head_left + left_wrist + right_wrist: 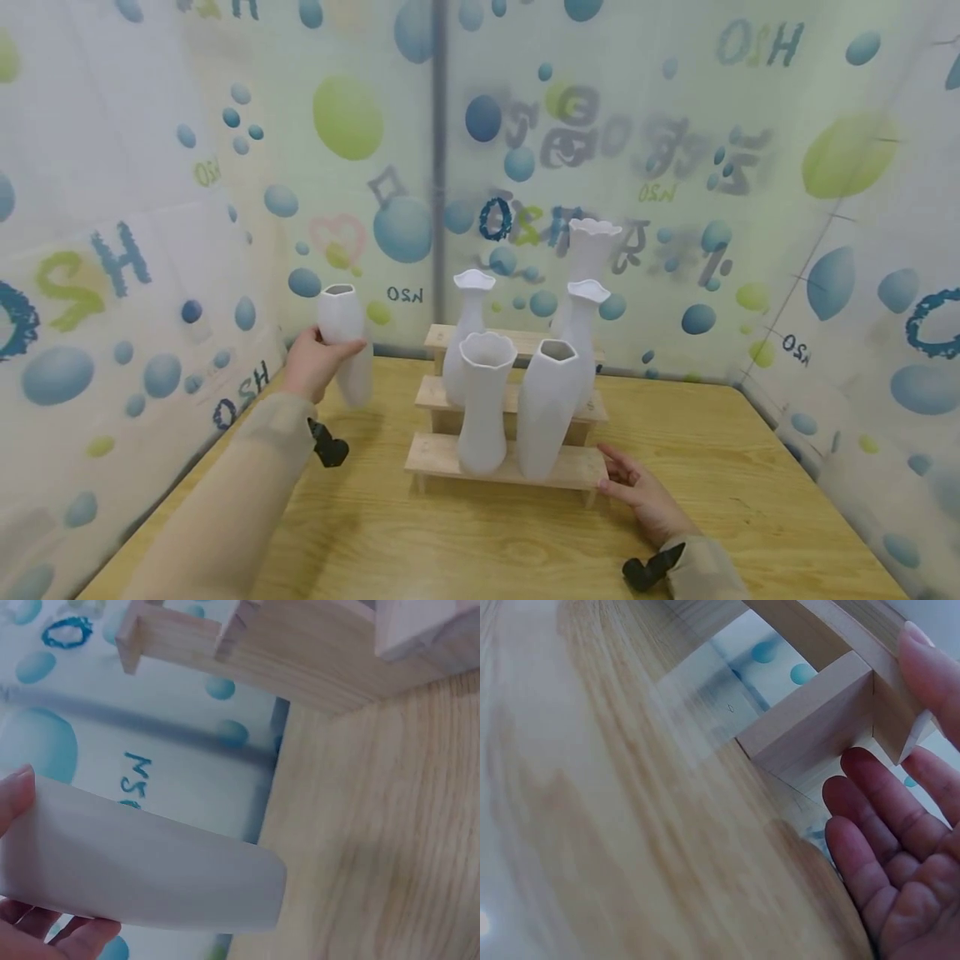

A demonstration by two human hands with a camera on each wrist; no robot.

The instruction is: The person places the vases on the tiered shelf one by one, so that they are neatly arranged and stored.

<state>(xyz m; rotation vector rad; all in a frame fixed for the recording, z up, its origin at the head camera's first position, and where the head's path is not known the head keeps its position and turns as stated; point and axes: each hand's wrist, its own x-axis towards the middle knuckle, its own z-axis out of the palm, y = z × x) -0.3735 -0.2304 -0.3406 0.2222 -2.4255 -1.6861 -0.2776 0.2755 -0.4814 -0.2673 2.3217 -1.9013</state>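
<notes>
My left hand (318,362) grips a white vase (345,321) with an angular opening, left of a three-step wooden stand (431,454). In the left wrist view, thumb and fingers wrap its body, and the vase's end (255,889) overlaps the tabletop's edge. My right hand (637,492) holds the right end of the stand's lowest step, thumb and index finger on either side of the board (892,712) with the other fingers loosely curled below. On that step are a wavy-rimmed vase (483,408) and an angular-mouthed vase (551,408).
Behind these, two narrow-necked vases with flared rims, one left (468,317) and one right (585,321), stand higher on the stand. A tall ruffled vase (592,246) rises at the back. Patterned curtains (345,192) border the wooden table (675,417) at the back and sides.
</notes>
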